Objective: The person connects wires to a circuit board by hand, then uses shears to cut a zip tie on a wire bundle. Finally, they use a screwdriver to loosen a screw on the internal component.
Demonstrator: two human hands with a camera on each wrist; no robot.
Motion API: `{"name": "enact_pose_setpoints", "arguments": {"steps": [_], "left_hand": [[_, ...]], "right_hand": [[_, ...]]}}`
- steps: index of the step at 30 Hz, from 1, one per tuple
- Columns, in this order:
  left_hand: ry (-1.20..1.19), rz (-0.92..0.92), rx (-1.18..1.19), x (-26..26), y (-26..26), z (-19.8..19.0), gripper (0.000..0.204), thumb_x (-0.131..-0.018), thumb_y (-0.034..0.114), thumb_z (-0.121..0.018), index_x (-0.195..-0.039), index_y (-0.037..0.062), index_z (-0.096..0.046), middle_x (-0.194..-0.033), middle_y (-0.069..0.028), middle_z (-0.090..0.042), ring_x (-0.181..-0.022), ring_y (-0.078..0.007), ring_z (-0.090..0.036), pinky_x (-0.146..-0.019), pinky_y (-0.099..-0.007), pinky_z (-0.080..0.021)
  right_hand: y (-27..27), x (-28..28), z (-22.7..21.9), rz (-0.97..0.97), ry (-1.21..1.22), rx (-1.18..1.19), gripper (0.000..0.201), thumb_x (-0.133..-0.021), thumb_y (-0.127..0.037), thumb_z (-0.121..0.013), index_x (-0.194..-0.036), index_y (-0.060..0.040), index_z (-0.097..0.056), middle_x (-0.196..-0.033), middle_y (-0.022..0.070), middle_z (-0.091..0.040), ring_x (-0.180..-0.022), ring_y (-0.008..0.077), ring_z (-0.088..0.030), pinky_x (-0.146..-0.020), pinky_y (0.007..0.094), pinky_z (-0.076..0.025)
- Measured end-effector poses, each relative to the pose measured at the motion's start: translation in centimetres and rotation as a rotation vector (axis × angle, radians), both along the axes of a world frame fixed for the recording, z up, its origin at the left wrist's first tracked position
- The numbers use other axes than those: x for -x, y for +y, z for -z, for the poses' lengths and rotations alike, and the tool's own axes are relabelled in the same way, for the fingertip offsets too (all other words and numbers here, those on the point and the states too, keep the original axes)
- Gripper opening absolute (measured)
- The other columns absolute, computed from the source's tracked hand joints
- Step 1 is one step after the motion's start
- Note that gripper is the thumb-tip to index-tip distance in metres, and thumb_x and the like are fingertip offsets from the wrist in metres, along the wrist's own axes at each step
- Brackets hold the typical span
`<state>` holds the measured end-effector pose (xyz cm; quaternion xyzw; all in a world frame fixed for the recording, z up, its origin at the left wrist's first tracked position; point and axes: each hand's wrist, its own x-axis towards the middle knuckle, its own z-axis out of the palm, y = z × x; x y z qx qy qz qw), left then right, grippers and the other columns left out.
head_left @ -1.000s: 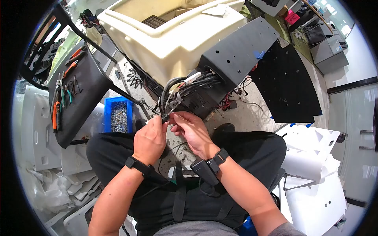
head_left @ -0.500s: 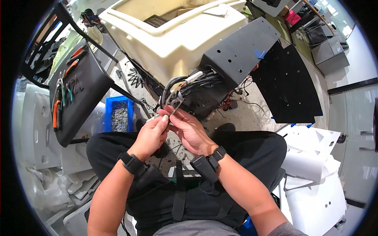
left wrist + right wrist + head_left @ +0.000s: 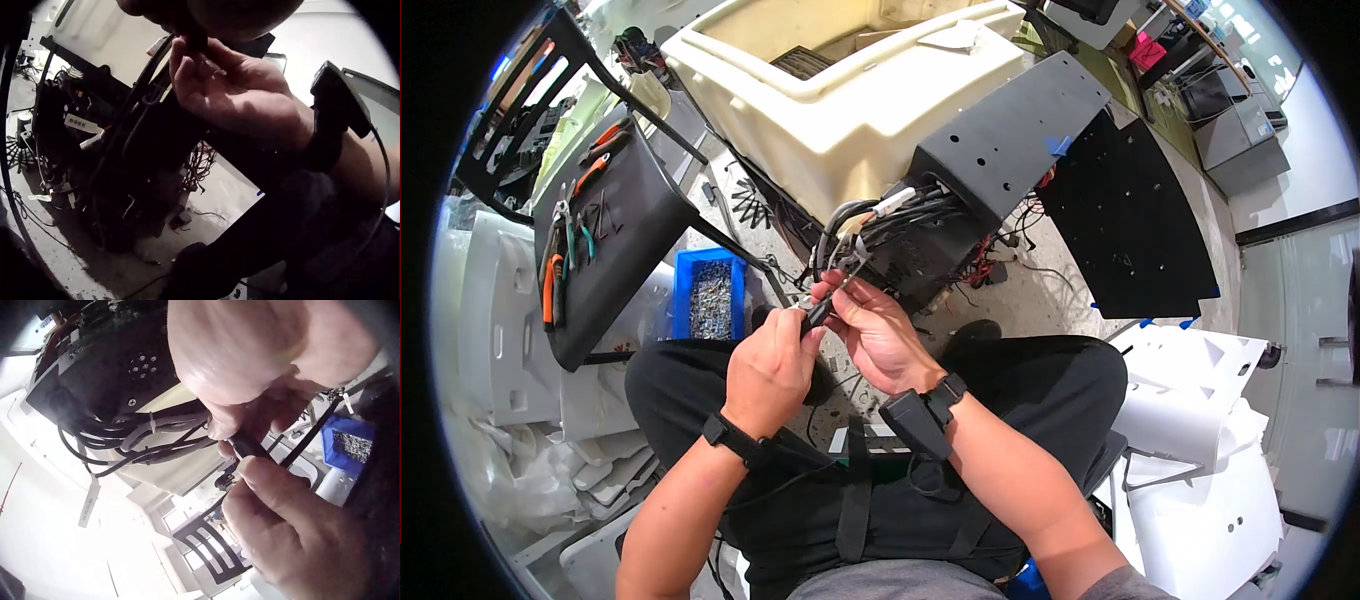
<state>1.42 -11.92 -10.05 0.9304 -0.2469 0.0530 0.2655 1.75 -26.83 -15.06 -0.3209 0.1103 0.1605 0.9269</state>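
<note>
A slim black cable with a thicker, sleeve-like end runs between the two hands. My left hand pinches that thicker end between thumb and curled fingers. Close by on the right, my right hand pinches the cable with thumb and fingertips, palm turned up. Just beyond the fingertips, a bundle of black and grey cables comes out of a black metal housing. A white label tag hangs from one of them. In the left wrist view, my left hand hides most of the held cable.
A cream plastic shell stands ahead. At the left, a black chair carries pliers and other tools, beside a blue bin of small metal parts. White panels lie at the right, near a black sheet.
My left hand has turned and drawn slightly back to the left, so more of the black cable end shows. My right hand stays almost in place, its fingers slightly further forward.
</note>
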Motion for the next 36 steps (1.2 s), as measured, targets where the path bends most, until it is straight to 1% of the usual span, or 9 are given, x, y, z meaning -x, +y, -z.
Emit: {"name": "enact_pose_setpoints", "arguments": {"steps": [9,12,15,19,21,23,27,29,36], "left_hand": [[0.109,-0.115,0.135,-0.7,-0.7,1.0,0.013,-0.093,0.013,-0.049,-0.092,0.0001,-0.050,-0.067,-0.0179,-0.054,-0.065,-0.0387,-0.056,-0.056,-0.0405,-0.043],[0.646,-0.191,0.441,-1.7,0.4,2.1,0.029,-0.100,0.030,-0.041,-0.095,0.0041,-0.053,-0.063,0.0016,-0.045,-0.051,-0.0071,-0.040,-0.045,-0.0236,-0.033],[1.111,-0.322,0.793,-1.8,0.4,1.4,0.033,-0.099,0.028,-0.041,-0.092,-0.0012,-0.055,-0.062,-0.0099,-0.051,-0.056,-0.0190,-0.049,-0.054,-0.0323,-0.040],[0.620,-0.262,0.371,-1.3,-0.1,-0.7,0.032,-0.098,0.028,-0.044,-0.090,-0.0020,-0.054,-0.062,-0.0098,-0.052,-0.056,-0.0185,-0.050,-0.054,-0.0311,-0.041],[0.557,-0.297,0.398,-0.6,-0.1,-0.6,0.023,-0.094,0.022,-0.053,-0.093,-0.0012,-0.054,-0.071,-0.0130,-0.056,-0.062,-0.0236,-0.056,-0.057,-0.0328,-0.044],[0.075,-0.117,0.224,-0.2,0.4,-0.4,0.018,-0.088,0.013,-0.061,-0.096,-0.0004,-0.054,-0.078,-0.0134,-0.058,-0.063,-0.0252,-0.058,-0.061,-0.0344,-0.046],[-0.042,0.003,0.090,-0.6,1.1,-0.1,0.019,-0.084,0.009,-0.064,-0.098,-0.0006,-0.055,-0.085,-0.0174,-0.060,-0.070,-0.0312,-0.061,-0.062,-0.0368,-0.047],[-0.052,-0.020,0.153,-0.5,0.6,-0.1,0.016,-0.085,0.008,-0.062,-0.095,-0.0017,-0.056,-0.078,-0.0181,-0.060,-0.066,-0.0305,-0.060,-0.059,-0.0362,-0.047],[0.809,-0.316,0.493,-0.5,0.1,0.8,0.037,-0.099,0.030,-0.040,-0.084,-0.0006,-0.055,-0.058,-0.0117,-0.052,-0.052,-0.0269,-0.052,-0.052,-0.0360,-0.041]], "right_hand": [[0.1,0.0,-0.8,-0.044,0.000,0.043,0.028,-0.097,-0.015,-0.049,-0.124,-0.0079,-0.048,-0.117,0.0044,-0.057,-0.109,0.0119,-0.050,-0.091,0.0279,-0.041],[0.2,0.1,-0.9,-0.091,-0.022,0.015,0.027,-0.096,-0.015,-0.049,-0.122,-0.0083,-0.050,-0.117,0.0034,-0.057,-0.108,0.0108,-0.050,-0.091,0.0274,-0.041],[0.4,0.2,-0.5,-0.063,-0.017,0.069,0.025,-0.096,-0.015,-0.050,-0.120,-0.0088,-0.052,-0.115,0.0020,-0.058,-0.106,0.0103,-0.051,-0.090,0.0265,-0.041],[1.2,0.3,-0.7,-0.002,-0.015,0.060,0.019,-0.094,-0.017,-0.054,-0.112,-0.0108,-0.057,-0.108,0.0005,-0.062,-0.097,0.0079,-0.053,-0.083,0.0252,-0.040],[1.3,0.2,-0.9,0.037,0.010,0.044,0.020,-0.093,-0.019,-0.056,-0.112,-0.0120,-0.058,-0.107,-0.0003,-0.062,-0.096,0.0070,-0.053,-0.082,0.0244,-0.039],[1.3,0.2,-1.1,0.043,0.015,0.051,0.020,-0.093,-0.020,-0.057,-0.111,-0.0126,-0.058,-0.107,-0.0006,-0.063,-0.095,0.0066,-0.053,-0.082,0.0239,-0.038],[1.4,0.2,-1.1,0.045,0.025,0.058,0.021,-0.093,-0.019,-0.057,-0.112,-0.0117,-0.057,-0.110,0.0003,-0.062,-0.095,0.0067,-0.053,-0.080,0.0225,-0.039],[1.6,0.2,-0.9,0.051,0.036,0.085,0.021,-0.093,-0.020,-0.058,-0.112,-0.0121,-0.058,-0.110,0.0004,-0.062,-0.094,0.0064,-0.053,-0.079,0.0224,-0.040],[1.1,0.7,-1.0,-0.001,0.042,0.133,0.024,-0.092,-0.022,-0.060,-0.113,-0.0128,-0.057,-0.105,-0.0017,-0.063,-0.089,0.0047,-0.054,-0.076,0.0210,-0.040]]}}
